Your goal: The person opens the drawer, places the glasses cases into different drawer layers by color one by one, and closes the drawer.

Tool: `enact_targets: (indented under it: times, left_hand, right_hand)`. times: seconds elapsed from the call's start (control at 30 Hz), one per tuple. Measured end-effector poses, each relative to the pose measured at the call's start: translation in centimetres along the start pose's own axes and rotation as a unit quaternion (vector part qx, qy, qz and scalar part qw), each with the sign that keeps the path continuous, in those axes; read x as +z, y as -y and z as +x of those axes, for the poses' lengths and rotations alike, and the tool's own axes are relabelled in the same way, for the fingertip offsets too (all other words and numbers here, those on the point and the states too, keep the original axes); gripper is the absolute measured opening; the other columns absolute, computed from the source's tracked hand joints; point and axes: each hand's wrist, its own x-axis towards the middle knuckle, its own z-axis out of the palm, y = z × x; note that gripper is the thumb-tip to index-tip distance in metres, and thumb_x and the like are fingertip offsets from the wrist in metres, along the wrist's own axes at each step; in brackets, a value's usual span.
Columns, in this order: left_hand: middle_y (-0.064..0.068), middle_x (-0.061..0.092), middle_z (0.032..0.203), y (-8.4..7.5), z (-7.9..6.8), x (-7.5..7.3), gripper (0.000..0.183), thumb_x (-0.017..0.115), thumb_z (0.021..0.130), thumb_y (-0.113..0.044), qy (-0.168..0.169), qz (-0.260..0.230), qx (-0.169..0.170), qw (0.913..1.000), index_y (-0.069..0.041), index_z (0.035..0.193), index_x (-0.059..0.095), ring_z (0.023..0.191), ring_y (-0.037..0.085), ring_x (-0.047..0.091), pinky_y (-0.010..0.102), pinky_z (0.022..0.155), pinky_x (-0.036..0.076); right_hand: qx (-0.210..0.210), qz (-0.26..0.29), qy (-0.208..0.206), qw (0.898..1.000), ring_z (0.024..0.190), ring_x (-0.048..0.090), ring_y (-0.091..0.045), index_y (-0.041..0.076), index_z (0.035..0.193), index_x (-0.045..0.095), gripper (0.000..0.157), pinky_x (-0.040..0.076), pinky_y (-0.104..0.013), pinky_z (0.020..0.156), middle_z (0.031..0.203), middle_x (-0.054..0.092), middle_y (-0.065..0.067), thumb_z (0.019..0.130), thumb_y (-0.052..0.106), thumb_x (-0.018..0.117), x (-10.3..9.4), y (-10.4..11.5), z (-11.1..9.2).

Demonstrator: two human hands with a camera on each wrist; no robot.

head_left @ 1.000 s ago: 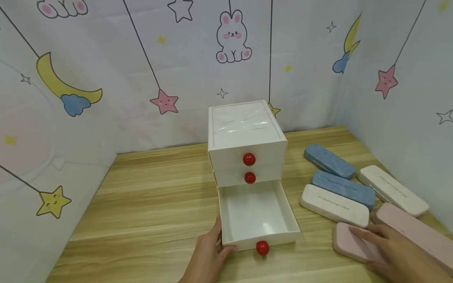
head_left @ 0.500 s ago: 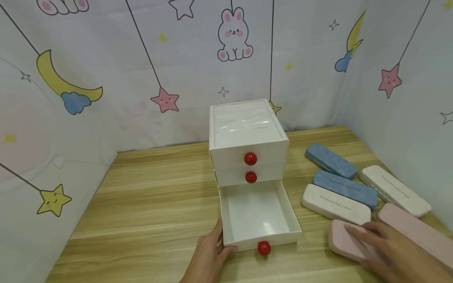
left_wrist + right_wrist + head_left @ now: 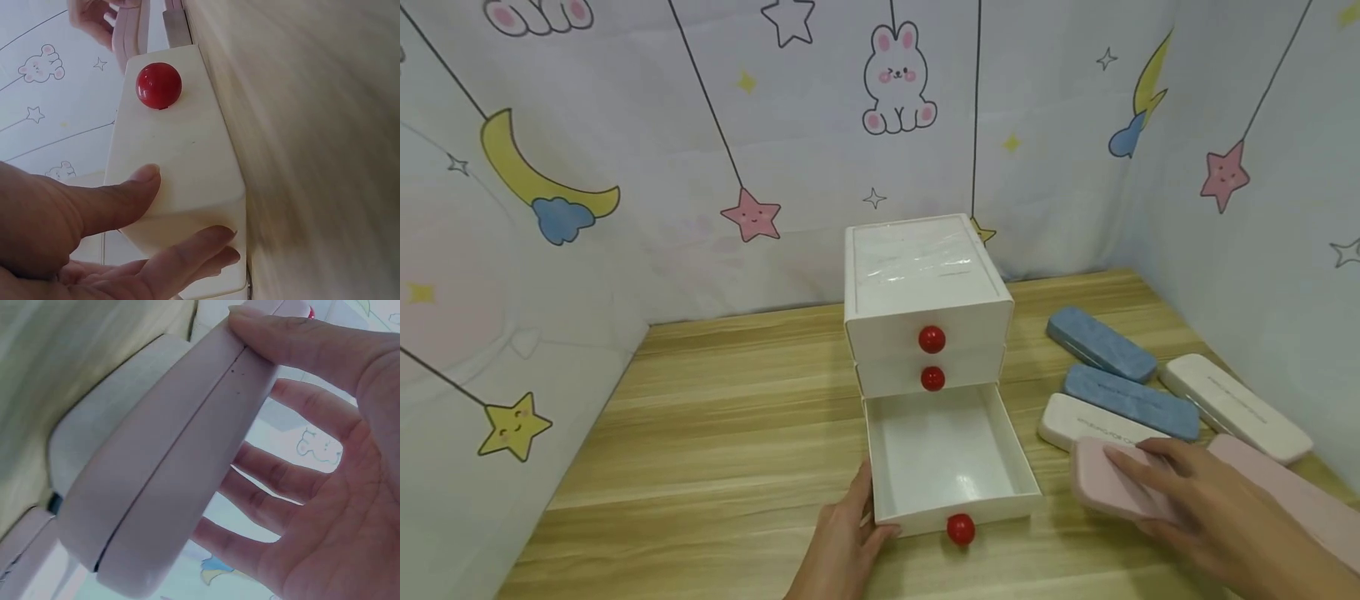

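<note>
We see the pink case (image 3: pixel 1116 483) held between thumb and fingers by the right grip (image 3: pixel 1210 512), raised above the worktop (image 3: pixel 715 442) and just right of the pulled-out bottom drawer (image 3: pixel 925 518). We find the left grip (image 3: pixel 842 533) pinching that drawer's front left corner, thumb on its front face. Above and behind it stands the white drawer unit (image 3: pixel 928 267). To the right we count two blue cases (image 3: pixel 1131 402), two white cases (image 3: pixel 1236 407) and another pink one
</note>
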Motion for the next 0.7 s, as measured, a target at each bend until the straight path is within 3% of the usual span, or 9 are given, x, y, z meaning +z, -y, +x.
enact_targets:
  times: [0.1,0.13,0.2,0.27,0.37,0.4,0.57,0.7]
  left_hand:
    - [0.039,0.044,0.148,0.0,-0.2,0.1,0.081,0.073,0.087,0.005,-0.003,0.005,0.015,0.9999,0.004,0.153,0.026,0.131,0.05,0.054,0.037,0.094,0.056]
    - [0.039,0.046,0.145,0.0,-0.2,0.1,0.077,0.073,0.087,0.005,-0.005,0.012,0.02,0.9997,0.003,0.15,0.029,0.129,0.05,0.055,0.037,0.093,0.056]
    - [0.039,0.055,0.137,0.0,-0.2,0.1,0.064,0.074,0.087,0.004,-0.01,0.035,0.032,0.9988,0.001,0.139,0.037,0.124,0.046,0.061,0.035,0.09,0.058]
    - [0.028,0.069,0.118,0.0,-0.2,0.0,0.049,0.075,0.086,0.001,-0.013,0.057,0.029,0.9978,-0.003,0.126,0.046,0.102,0.028,0.073,0.026,0.08,0.06]
    - [0.011,0.072,0.098,0.0,-0.2,-0.1,0.032,0.077,0.086,-0.004,-0.016,0.079,0.019,0.9965,-0.008,0.108,0.054,0.08,0.003,0.061,0.017,0.065,0.053]
    - [0.007,0.071,0.093,0.1,-0.2,-0.1,0.028,0.078,0.086,-0.006,-0.016,0.084,0.016,0.9962,-0.009,0.103,0.055,0.079,0.001,0.057,0.017,0.064,0.052]
    - [0.012,0.075,0.103,0.4,-0.3,0.0,0.023,0.078,0.085,-0.005,-0.022,0.08,0.03,0.9961,-0.008,0.09,0.056,0.102,0.016,0.068,0.025,0.08,0.06]
    - [0.014,0.075,0.103,0.4,-0.4,0.0,0.024,0.079,0.084,-0.005,-0.029,0.091,0.037,0.9947,-0.008,0.087,0.056,0.102,0.019,0.07,0.026,0.08,0.06]
  right_hand:
    - [-0.005,0.007,-0.011,1.0,0.091,0.067,-0.02,0.033,0.14,0.061,0.067,0.054,-0.037,0.071,0.12,0.064,-0.004,0.092,0.073,0.038,-0.3,0.6,1.2]
    - [-0.007,0.01,-0.009,1.0,0.091,0.067,-0.021,0.033,0.141,0.06,0.067,0.054,-0.037,0.07,0.121,0.064,-0.005,0.093,0.072,0.034,-0.4,0.8,1.6]
    - [-0.01,0.016,0.0,1.0,0.095,0.068,-0.023,0.033,0.143,0.058,0.06,0.056,-0.042,0.071,0.123,0.065,-0.007,0.092,0.066,0.056,-0.7,1.4,2.5]
    - [-0.011,0.026,0.017,0.999,0.099,0.068,-0.026,0.033,0.144,0.057,0.065,0.057,-0.046,0.074,0.125,0.065,-0.009,0.085,0.051,0.078,-0.9,1.8,3.5]
    - [-0.015,0.039,0.033,0.999,0.104,0.068,-0.03,0.033,0.145,0.056,0.088,0.056,-0.051,0.078,0.127,0.066,-0.011,0.066,0.024,0.094,-1.3,2.5,5.1]
    - [-0.02,0.044,0.034,0.998,0.105,0.068,-0.031,0.032,0.146,0.056,0.089,0.057,-0.051,0.079,0.128,0.066,-0.012,0.067,0.024,0.094,-1.3,2.7,5.6]
    - [-0.045,0.055,0.033,0.997,0.108,0.067,-0.032,0.032,0.148,0.054,0.086,0.057,-0.052,0.082,0.129,0.066,-0.012,0.071,0.025,0.092,-1.2,3.6,7.9]
    - [-0.049,0.054,0.05,0.996,0.104,0.067,-0.03,0.031,0.143,0.059,0.078,0.057,-0.05,0.082,0.128,0.066,-0.011,0.072,0.025,0.092,-1.0,4.6,9.8]
